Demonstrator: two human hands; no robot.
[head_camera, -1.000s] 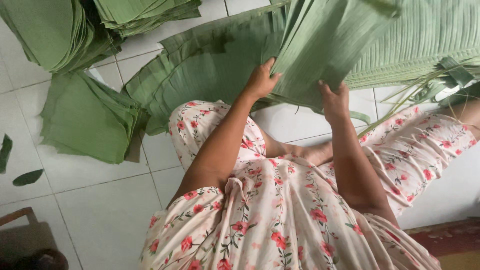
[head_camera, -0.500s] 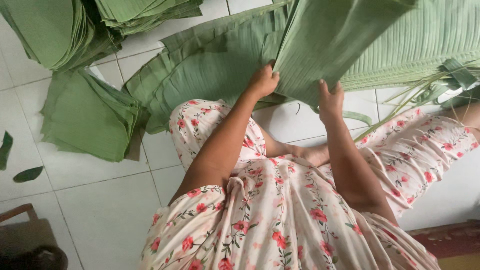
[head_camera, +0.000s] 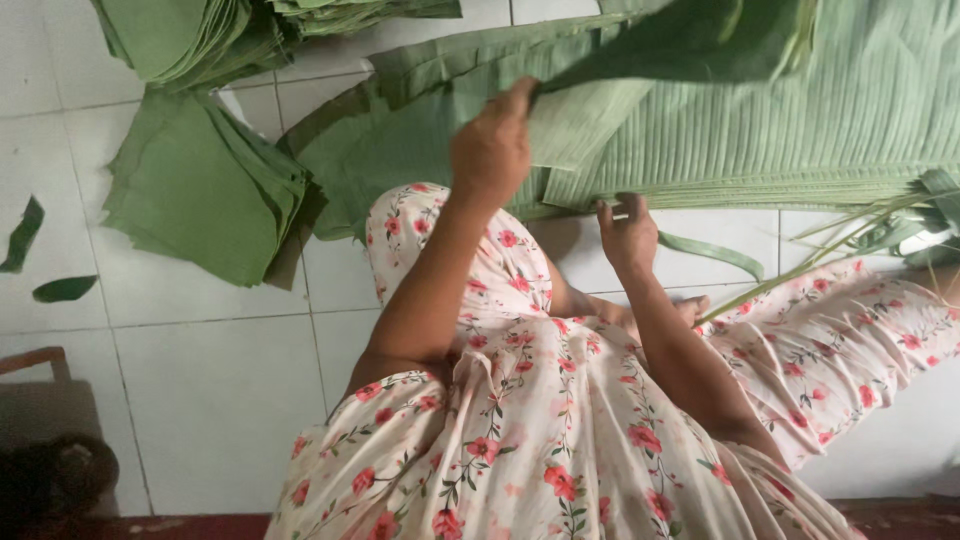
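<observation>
I sit on a white tiled floor in a floral dress. My left hand (head_camera: 492, 150) grips the edge of a large green banana leaf (head_camera: 690, 45) and holds it lifted. My right hand (head_camera: 627, 232) touches the near edge of the ribbed leaves (head_camera: 800, 140) lying flat under it, fingers curled on the edge. A pile of big leaf pieces (head_camera: 400, 150) lies just beyond my left knee.
A stack of cut square leaf pieces (head_camera: 200, 190) lies at the left, with more stacks (head_camera: 180, 35) at the top left. Small leaf scraps (head_camera: 62, 288) dot the far left tiles. Leaf ribs and strips (head_camera: 860, 240) trail at the right. A dark wooden object (head_camera: 40, 420) sits at the lower left.
My left hand has raised the leaf higher and further up in view. My right hand has dropped from the lifted leaf to the edge of the flat leaves.
</observation>
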